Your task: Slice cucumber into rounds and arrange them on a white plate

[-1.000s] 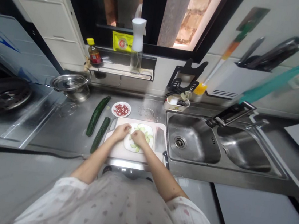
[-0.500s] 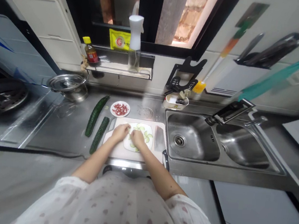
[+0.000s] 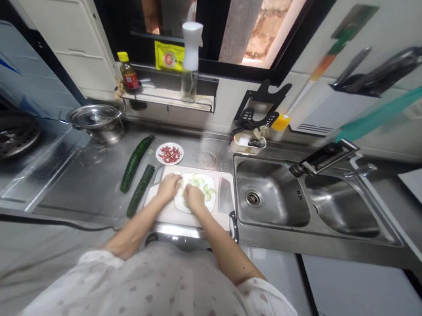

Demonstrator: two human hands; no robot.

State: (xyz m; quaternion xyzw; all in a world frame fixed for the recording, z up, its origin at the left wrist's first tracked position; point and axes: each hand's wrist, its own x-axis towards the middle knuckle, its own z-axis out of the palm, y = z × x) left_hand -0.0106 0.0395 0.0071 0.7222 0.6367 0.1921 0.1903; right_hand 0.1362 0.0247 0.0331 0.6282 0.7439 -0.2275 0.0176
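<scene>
A white plate (image 3: 197, 207) lies on the pale cutting board (image 3: 164, 217), with thin light-green cucumber slices (image 3: 208, 194) laid out in small fans. At the plate's left edge my left hand (image 3: 169, 186) is closed, its fingertips pinching pale green cucumber slices. My right hand (image 3: 193, 197) is above the left part of the plate, fingers curled in; whatever they hold is hidden. Right of the plate, a kitchen knife (image 3: 225, 192) rests on the board, its black handle toward me. Left of the board lie a whole cucumber (image 3: 136, 163) and a cut cucumber length (image 3: 140, 191).
Behind the board stands a small white dish (image 3: 170, 153) of chopped red pieces. A double sink (image 3: 268, 220) with a black faucet (image 3: 321, 159) is at the right. A lidded steel pot (image 3: 109, 131) sits at the left, below a shelf (image 3: 168, 96) with bottles.
Both hands have shifted only slightly over the plate. The left fingers have moved a little left, away from the right hand. The plate, knife and cucumbers stay where they were.
</scene>
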